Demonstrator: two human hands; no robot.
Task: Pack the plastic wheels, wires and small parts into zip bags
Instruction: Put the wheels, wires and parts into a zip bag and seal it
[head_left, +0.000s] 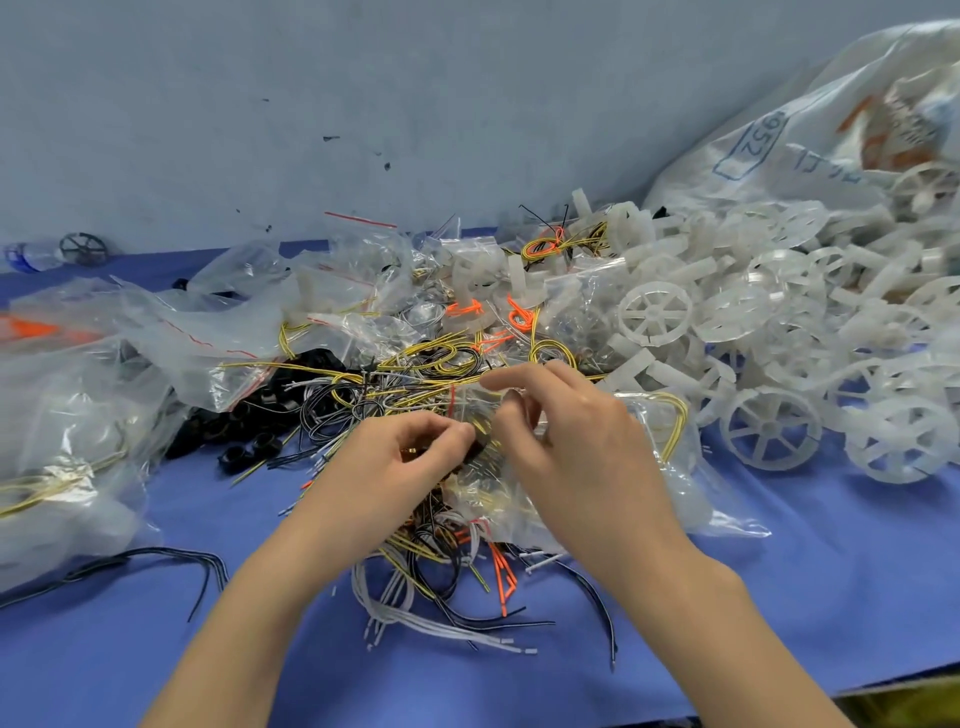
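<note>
My left hand (400, 457) and my right hand (566, 436) meet over a small clear zip bag (467, 410) with a red strip at its mouth. Both pinch the bag's top edge above a tangle of yellow, black and white wires (405, 374). A small brass part shows under my left fingers. White plastic spoked wheels (769, 428) lie heaped to the right. Black ring parts (244, 441) sit left of my hands. More loose wires (441, 587) and orange pieces (503, 571) lie below my wrists.
Filled and empty zip bags (171, 332) are piled to the left and behind. A large printed plastic sack (810, 135) spills wheels at the back right. The blue table cover (831, 597) ends at the front right edge. A grey wall stands behind.
</note>
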